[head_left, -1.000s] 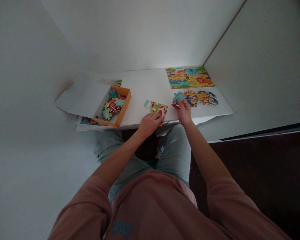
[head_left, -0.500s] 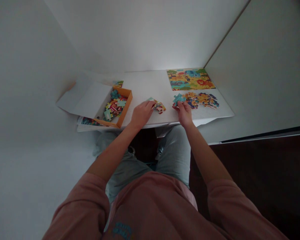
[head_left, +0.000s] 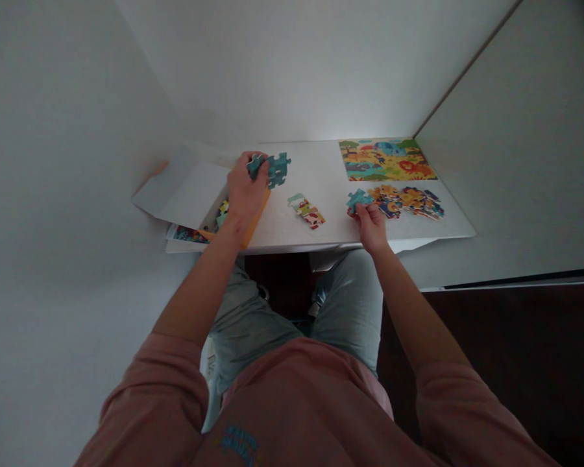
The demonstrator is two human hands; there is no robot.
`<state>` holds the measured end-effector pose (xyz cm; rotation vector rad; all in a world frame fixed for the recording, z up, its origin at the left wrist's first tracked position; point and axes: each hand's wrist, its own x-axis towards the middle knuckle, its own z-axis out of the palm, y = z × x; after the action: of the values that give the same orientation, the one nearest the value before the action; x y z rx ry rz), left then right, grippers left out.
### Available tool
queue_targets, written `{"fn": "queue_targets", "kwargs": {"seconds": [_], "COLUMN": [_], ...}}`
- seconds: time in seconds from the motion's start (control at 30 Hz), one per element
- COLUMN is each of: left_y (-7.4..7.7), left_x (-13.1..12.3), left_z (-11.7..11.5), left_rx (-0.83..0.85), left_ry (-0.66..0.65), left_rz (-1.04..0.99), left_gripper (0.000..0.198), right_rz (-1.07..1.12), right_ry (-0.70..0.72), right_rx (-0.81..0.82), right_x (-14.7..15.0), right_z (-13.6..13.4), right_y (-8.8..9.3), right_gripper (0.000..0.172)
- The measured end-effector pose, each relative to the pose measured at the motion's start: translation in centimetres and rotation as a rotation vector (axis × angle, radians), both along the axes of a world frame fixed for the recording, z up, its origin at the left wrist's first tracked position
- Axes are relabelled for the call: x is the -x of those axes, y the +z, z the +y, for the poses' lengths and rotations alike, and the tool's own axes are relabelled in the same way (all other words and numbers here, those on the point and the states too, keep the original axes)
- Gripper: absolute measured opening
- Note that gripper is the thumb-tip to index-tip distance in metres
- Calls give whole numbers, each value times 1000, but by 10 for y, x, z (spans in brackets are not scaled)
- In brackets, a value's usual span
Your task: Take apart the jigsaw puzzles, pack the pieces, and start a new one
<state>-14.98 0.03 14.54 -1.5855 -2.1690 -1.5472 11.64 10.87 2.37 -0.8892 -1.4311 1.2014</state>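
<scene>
My left hand point(head_left: 246, 185) is closed on several teal jigsaw puzzle pieces point(head_left: 278, 170), lifted above the right side of an orange-edged box point(head_left: 255, 220). The hand and forearm hide most of the box; some colourful pieces point(head_left: 222, 213) show inside it. With bent fingers, my right hand point(head_left: 371, 226) grips a teal puzzle piece point(head_left: 359, 198) near the table's front. Just right of that hand lie heaps of orange and purple puzzle pieces point(head_left: 409, 200). Between my hands, a small strip of green, yellow and red pieces point(head_left: 306, 211) rests on the table.
The white table point(head_left: 311, 162) stands against a wall. At its back right lies an animal picture sheet point(head_left: 387, 159). A white lid or flap point(head_left: 187, 194) leans at the box's left, over a printed sheet point(head_left: 189, 234). My legs are below the table edge.
My left hand has left the strip in the middle, moved left to the box and now holds teal pieces. My right hand keeps its teal piece. The whole view has shifted slightly.
</scene>
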Motion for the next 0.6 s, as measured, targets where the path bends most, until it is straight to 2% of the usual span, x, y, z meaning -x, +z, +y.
{"fn": "queue_targets", "kwargs": {"seconds": [0.17, 0.3, 0.37, 0.43, 0.6], "left_y": [7, -7, -14, -18, -21], "left_x": [45, 73, 75, 70, 43], "left_z": [-24, -47, -59, -73, -106], "left_rx": [-60, 116, 213, 257, 320], "left_ry": [101, 87, 93, 102, 1], "left_rz": [-38, 35, 121, 197, 280], "left_gripper": [28, 34, 40, 48, 52], "right_rz": [-7, -188, -292, -342, -428], "right_ry": [17, 4, 31, 123, 371], "right_rx": [-18, -125, -179, -224, -426], "right_x": [-2, 8, 24, 49, 133], "right_z": [-1, -7, -14, -22, -40], "right_y": [-1, 6, 16, 29, 60], "right_gripper": [22, 23, 24, 22, 28]}}
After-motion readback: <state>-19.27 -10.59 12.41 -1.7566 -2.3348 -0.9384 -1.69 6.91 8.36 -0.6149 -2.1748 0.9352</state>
